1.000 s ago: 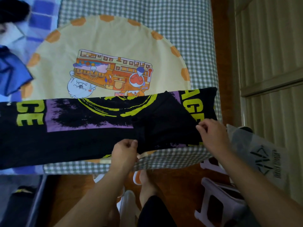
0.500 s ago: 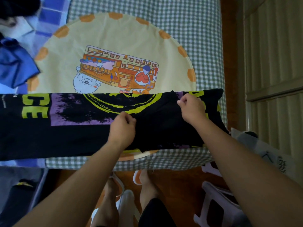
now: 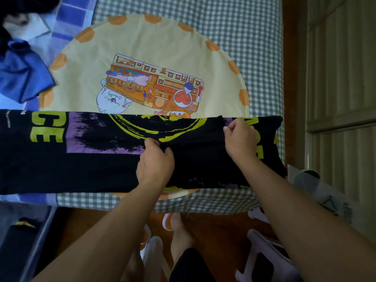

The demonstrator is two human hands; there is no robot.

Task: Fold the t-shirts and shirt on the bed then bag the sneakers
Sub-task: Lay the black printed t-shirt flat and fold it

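Note:
A black t-shirt (image 3: 87,159) with yellow lettering and a purple print lies as a long band across the near edge of the bed. Its right part is folded over toward the middle. My left hand (image 3: 155,161) pinches the fold's edge near the band's middle. My right hand (image 3: 240,139) grips the same folded flap near the band's far edge, to the right. A translucent plastic bag (image 3: 323,192) with a dark sneaker inside shows at the right, beside the bed.
The bed has a green checked sheet (image 3: 234,29) and a round cream mat (image 3: 158,45) with a cartoon print. Blue clothes (image 3: 22,74) lie at the far left. A pale plastic stool (image 3: 262,259) and my feet are on the wooden floor below.
Both hands have carried the shirt's right part from the near edge up and left over the band. The right hand went from the bed's near right corner to the band's far edge.

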